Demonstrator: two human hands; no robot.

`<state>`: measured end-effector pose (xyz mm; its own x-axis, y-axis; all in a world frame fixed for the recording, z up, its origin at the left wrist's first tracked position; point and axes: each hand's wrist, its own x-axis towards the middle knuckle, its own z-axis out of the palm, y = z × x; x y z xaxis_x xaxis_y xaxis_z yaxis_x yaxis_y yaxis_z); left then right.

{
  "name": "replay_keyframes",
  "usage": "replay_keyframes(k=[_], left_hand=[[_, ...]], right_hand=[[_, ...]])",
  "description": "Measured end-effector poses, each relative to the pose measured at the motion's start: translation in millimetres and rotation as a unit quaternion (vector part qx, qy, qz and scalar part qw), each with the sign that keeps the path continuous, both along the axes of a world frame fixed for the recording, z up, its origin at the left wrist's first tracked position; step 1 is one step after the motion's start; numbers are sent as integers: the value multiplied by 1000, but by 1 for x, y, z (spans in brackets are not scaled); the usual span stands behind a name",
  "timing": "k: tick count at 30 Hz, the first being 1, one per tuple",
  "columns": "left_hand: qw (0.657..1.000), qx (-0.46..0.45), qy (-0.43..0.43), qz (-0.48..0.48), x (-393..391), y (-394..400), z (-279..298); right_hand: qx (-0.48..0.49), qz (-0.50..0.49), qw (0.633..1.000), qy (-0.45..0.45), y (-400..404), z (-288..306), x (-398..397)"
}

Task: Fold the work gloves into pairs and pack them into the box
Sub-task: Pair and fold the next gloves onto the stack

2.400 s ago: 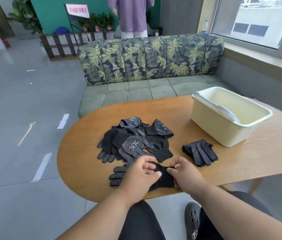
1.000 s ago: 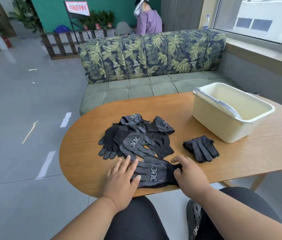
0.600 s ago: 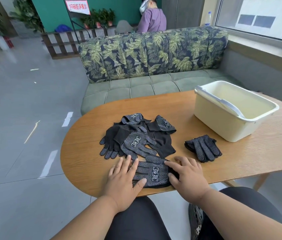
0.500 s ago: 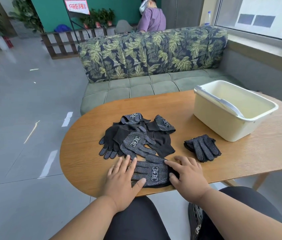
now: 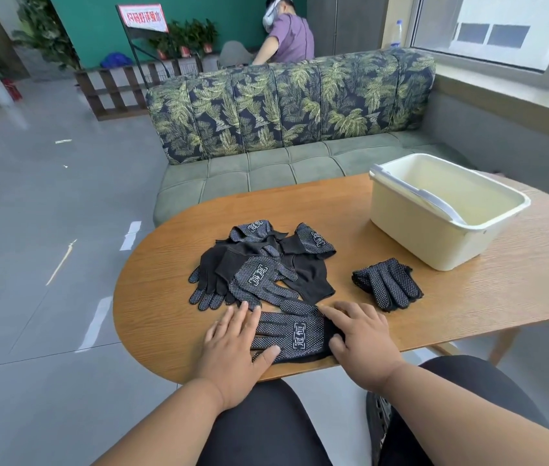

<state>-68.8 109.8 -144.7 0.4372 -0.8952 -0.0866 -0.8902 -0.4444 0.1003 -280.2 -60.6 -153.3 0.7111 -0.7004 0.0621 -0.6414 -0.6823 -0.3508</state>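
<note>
So far one folded pair (image 5: 388,288) lies beyond the right hand (image 5: 362,344), both hands' flat, open fingers press another glove pair (image 5: 291,334), the left hand (image 5: 234,353) beside it, the loose heap (image 5: 263,264) and empty box (image 5: 444,210) waiting.

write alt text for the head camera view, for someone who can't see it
Both hands press a black dotted glove pair flat at the near edge of a wooden table: left hand on the fingers, right hand on the cuff. Behind lie a loose glove pile, a folded pair and a cream box to the right.
</note>
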Motion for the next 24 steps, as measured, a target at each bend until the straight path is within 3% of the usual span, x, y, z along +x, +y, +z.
replay_keyframes(k=[24], left_hand=[[999,-30,13,11,2,-1,-4]], right_hand=[[-18,-18,998,-49,-1,-9,1]])
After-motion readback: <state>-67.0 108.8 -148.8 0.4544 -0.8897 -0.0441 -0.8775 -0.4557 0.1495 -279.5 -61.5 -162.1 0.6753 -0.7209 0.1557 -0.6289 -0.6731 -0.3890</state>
